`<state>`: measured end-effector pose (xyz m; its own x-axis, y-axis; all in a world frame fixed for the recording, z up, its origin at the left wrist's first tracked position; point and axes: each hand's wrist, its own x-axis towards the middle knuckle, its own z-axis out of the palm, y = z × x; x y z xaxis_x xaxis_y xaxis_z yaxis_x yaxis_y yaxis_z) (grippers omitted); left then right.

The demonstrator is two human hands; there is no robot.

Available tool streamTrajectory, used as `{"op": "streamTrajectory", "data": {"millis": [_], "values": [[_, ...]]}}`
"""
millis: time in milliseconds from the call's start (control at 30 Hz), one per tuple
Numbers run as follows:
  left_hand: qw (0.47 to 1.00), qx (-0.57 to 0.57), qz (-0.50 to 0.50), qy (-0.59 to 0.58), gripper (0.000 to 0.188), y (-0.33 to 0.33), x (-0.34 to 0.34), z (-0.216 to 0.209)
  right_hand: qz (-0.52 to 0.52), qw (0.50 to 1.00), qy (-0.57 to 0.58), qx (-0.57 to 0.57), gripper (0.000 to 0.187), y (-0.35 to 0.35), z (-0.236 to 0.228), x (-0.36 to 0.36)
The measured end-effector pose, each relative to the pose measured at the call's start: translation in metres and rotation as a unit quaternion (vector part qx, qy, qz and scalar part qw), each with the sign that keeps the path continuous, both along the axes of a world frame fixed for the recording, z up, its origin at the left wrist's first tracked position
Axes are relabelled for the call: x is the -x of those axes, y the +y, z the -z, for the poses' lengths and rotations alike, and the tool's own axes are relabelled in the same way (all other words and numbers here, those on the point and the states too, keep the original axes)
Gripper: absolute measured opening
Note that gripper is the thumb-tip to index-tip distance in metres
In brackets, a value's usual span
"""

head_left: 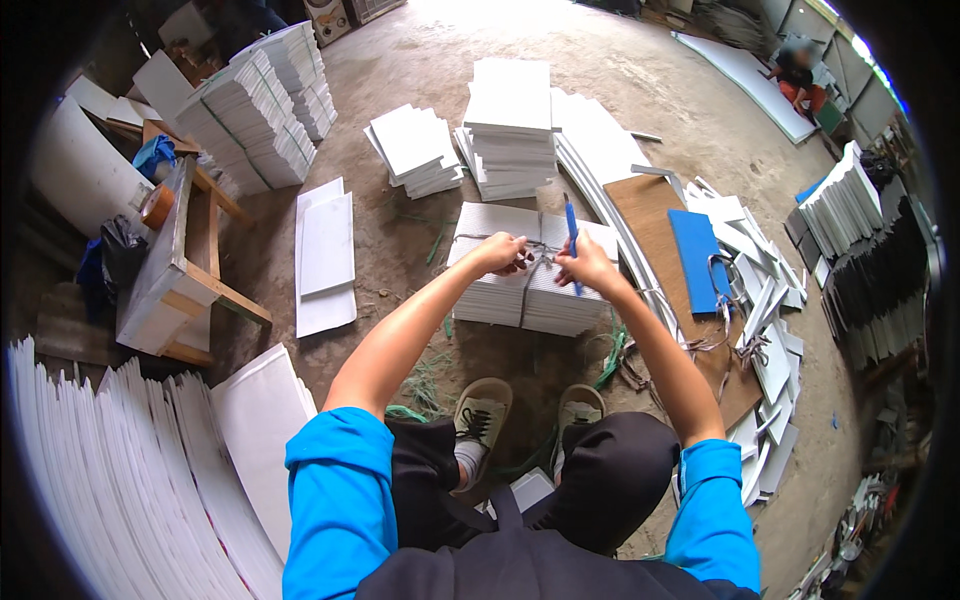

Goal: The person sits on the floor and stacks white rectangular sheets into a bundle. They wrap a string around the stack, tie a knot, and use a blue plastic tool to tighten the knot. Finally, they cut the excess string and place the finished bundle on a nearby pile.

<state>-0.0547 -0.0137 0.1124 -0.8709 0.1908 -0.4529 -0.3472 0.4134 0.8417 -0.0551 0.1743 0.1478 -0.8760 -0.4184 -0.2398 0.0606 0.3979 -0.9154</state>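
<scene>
Head view: we see one bundle of white sheets (525, 285) on the dirt floor (420, 60), just ahead of our two shoes (530, 415). A string (535, 275) crosses over the bundle's top. Left hand (500, 252) sits on top of the bundle at the string crossing, grip pinched closed on the string. Right hand (588, 265) is just beside it, grip closed round a blue stick-like tool (571, 235) that stands nearly upright; whether it's a cutter or a pen we can't tell, too small. The knot itself is hidden between the hands. Other white stacks: one tall stack (510, 125) directly behind the bundle, one lower fanned stack (415, 150) to its left, one big strapped stack (260, 110) far left. Two flat white sheets (325, 260) lie loose on the floor left of the bundle. One wooden table (175, 265) at left carries a tape roll (157, 205). A row of white sheets on edge (120, 470) is cut off at the lower left rim. One blue panel (695, 258) lies on a brown board (665, 240) at right among scattered white offcuts. One other person (800, 75) sits far upper right, blurred. No readable labels at this size.
</scene>
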Motion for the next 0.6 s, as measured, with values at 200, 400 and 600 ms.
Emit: {"op": "streamTrajectory", "data": {"millis": [200, 400, 600], "values": [[0.994, 0.098, 0.037, -0.002, 0.035, 0.021, -0.002, -0.015, 0.042, 0.961, -0.071, 0.263, 0.023, -0.019, 0.04, -0.041], [0.992, -0.106, -0.069, -0.032, 0.027, 0.023, -0.007, 0.005, 0.11, 0.957, -0.101, 0.249, 0.024, -0.018, 0.04, -0.047], [0.983, -0.128, -0.101, -0.083, 0.031, 0.021, -0.004, -0.001, 0.099, 0.954, -0.141, 0.245, 0.023, -0.017, 0.014, -0.073]]}}
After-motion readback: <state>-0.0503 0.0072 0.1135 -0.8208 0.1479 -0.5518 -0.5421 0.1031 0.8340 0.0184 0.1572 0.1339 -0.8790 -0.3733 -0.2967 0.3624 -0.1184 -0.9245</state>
